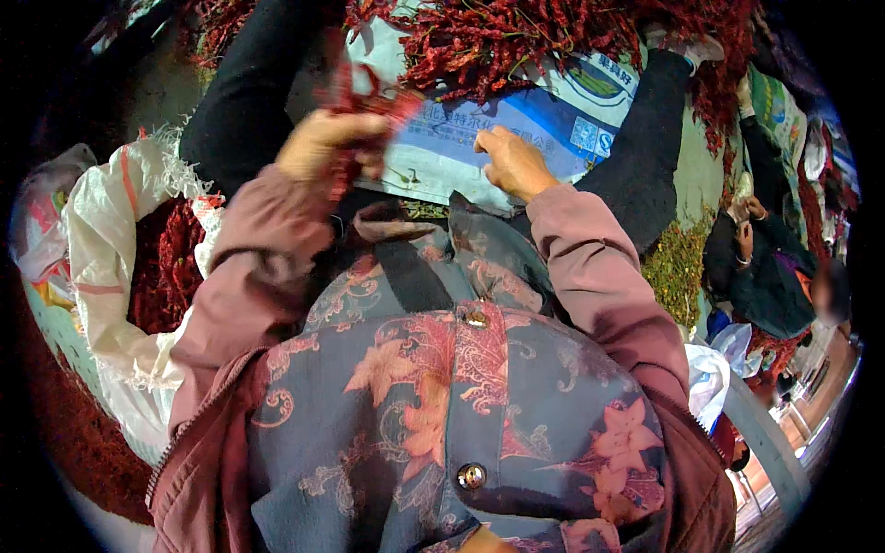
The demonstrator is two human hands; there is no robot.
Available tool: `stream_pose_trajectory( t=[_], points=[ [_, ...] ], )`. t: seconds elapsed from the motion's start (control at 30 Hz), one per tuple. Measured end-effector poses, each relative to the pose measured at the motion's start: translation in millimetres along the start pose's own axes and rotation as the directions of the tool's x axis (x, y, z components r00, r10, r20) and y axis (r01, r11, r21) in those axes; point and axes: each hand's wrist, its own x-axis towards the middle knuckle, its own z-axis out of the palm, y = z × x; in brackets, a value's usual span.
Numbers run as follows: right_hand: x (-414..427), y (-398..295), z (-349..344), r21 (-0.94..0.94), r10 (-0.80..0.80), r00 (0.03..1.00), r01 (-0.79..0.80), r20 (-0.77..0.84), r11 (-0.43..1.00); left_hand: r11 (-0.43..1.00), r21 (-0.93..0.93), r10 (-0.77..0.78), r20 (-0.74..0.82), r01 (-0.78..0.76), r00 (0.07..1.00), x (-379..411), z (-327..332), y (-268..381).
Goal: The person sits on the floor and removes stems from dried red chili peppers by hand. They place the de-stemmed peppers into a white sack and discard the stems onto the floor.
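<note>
My left hand [335,148] is closed around a bunch of dried red chili peppers [359,104]; the bunch and hand are blurred. To its right, my right hand [511,160] hovers over or rests on a printed woven plastic sack [456,155] lying between the legs, its fingers curled; whether something small is between them cannot be made out. A large heap of dried red chilies [477,41] covers the far part of the sack. A few loose stems [413,176] lie on its near edge.
At the left, an open white woven sack [104,276] holds dried red chilies [166,256]. Stems and plant bits [677,266] are piled at the right. Beyond them, another person [767,276] sits with hands together. More chilies lie along the right side.
</note>
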Motion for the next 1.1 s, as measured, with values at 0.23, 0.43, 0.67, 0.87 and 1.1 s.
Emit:
stream_pose_trajectory(
  t=[0.23,0.43,0.67,0.87,1.1],
  points=[
    [65,-14,16,-0.071,-0.135,0.937,0.118,-0.324,0.99,0.816,0.321,0.576,-0.53,-0.481,0.623,-155,-113,83],
    [79,-11,40,-0.217,-0.281,0.913,0.223,-0.297,0.951,0.358,0.839,0.723,-0.527,0.41,0.446,-265,-244,19],
    [58,-10,41,-0.24,-0.393,0.868,0.33,-0.302,0.913,0.473,0.87,0.752,-0.482,0.141,0.45,-215,-165,39],
    [47,-19,15,-0.021,-0.35,0.795,0.392,-0.495,0.92,0.204,0.935,0.837,-0.013,-0.289,0.547,-113,-54,62],
    [19,-39,-42,0.605,0.099,0.825,0.321,-0.557,0.729,0.242,0.92,0.53,0.14,-0.308,0.836,19,24,-3]
  ],
)
